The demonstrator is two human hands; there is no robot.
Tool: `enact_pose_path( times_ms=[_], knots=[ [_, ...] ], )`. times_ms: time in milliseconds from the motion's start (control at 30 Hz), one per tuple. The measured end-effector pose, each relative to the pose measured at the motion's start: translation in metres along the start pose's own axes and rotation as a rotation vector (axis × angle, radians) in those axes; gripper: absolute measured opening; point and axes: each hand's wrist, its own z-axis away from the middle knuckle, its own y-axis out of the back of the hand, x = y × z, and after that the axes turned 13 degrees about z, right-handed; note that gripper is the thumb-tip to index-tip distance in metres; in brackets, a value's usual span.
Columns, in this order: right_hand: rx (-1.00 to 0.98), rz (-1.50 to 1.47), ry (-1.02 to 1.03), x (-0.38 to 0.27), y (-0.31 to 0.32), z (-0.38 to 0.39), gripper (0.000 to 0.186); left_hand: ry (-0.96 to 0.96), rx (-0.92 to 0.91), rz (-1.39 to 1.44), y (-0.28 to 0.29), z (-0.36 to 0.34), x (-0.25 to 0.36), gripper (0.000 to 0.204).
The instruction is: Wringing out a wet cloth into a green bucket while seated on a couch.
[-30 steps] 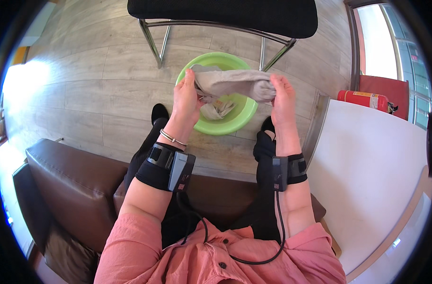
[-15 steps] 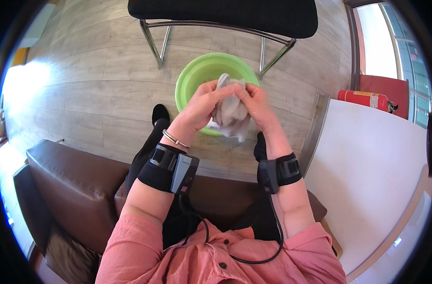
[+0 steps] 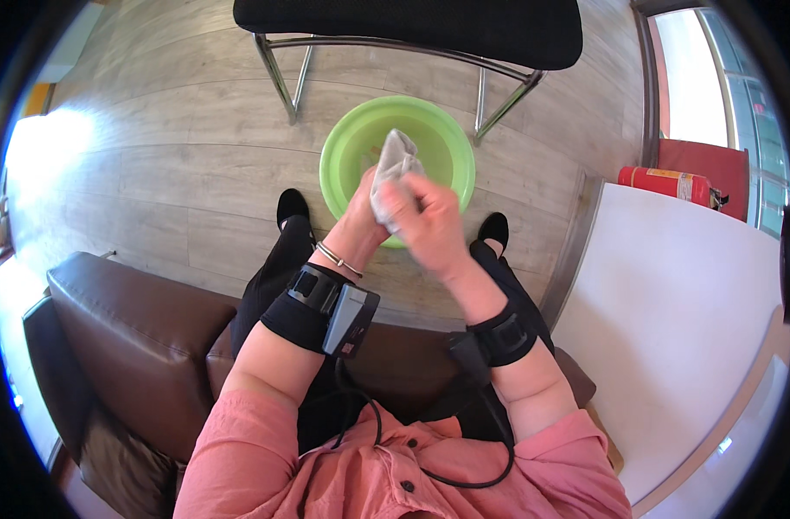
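Left hand [image 3: 363, 212]: lay behind grey cloth [image 3: 396, 163], grip indiscernible
Right hand [image 3: 431, 223]: clenched grey cloth's five-o'clock side
Green basin [image 3: 464, 164]: sat beneath

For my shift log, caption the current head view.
Grey cloth bunched between left hand and right hand above a green basin on the floor.

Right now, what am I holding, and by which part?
A pale grey cloth, bunched between your left hand and right hand at its near part; its far end shows uncovered. The exact grip is unclear.
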Motion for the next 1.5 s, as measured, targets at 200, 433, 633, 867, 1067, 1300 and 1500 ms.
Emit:
enact_pose_path(
  times_ms=[200, 433, 633, 867, 1067, 1300, 1500],
  knots=[
    [0.441, 0.402, -0.145, 0.053, 0.007, -0.012, 0.03, -0.045, 0.416, -0.09, -0.051, 0.014, -0.037, 0.017],
    [0.458, 0.404, 0.056, 0.027, -0.027, 0.002, 0.031, -0.104, 0.102, -0.173, -0.01, 0.022, -0.001, 0.023],
    [0.487, 0.519, -0.2, 0.061, 0.008, -0.011, 0.037, -0.057, 0.441, -0.549, -0.044, 0.012, -0.032, 0.032],
    [0.568, 0.074, -0.307, 0.082, 0.012, -0.023, 0.024, -0.158, 0.381, -0.466, -0.055, 0.02, -0.008, 0.04],
    [0.256, 0.015, -0.03, 0.017, -0.004, 0.001, 0.02, 0.028, 0.028, -0.137, 0.004, 0.006, 0.017, 0.036],
    [0.515, 0.273, -0.189, 0.047, 0.004, -0.007, 0.028, -0.118, 0.412, -0.529, -0.04, 0.02, -0.038, 0.026],
    [0.519, 0.292, -0.262, 0.055, 0.003, -0.012, 0.031, -0.072, 0.274, -0.483, -0.033, 0.015, -0.018, 0.034]
  ],
)
